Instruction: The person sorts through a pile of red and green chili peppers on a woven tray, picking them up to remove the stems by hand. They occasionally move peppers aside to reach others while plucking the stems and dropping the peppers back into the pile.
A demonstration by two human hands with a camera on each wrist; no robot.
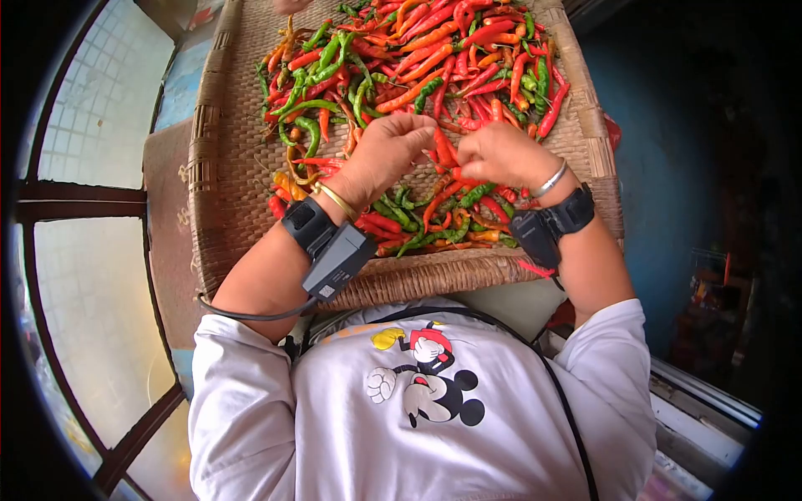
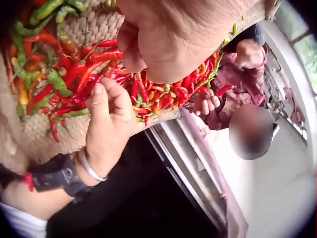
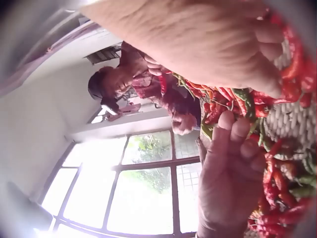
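In the head view my left hand (image 1: 384, 154) pinches one end of a red chili pepper (image 1: 444, 149), thumb and fingertips together. Close on its other side my right hand (image 1: 511, 157) has curled fingers, with thumb and forefinger pinching at the same chili. The left wrist view shows the right hand (image 2: 111, 116) from the side, red chilies right behind its fingertips. In the right wrist view the left hand (image 3: 230, 171) has bent fingers before the heap. Beneath both hands, red, orange and green chilies (image 1: 418, 63) lie spread in a woven tray (image 1: 238, 159).
Across the tray sits another person in a patterned reddish top (image 2: 242, 74), with a red chili (image 2: 224, 90) at one hand. That person's other hand (image 1: 291, 5) shows at the tray's far edge. A paned window (image 1: 92, 292) stands to the left; the tray's near rim (image 1: 401, 284) meets my shirt.
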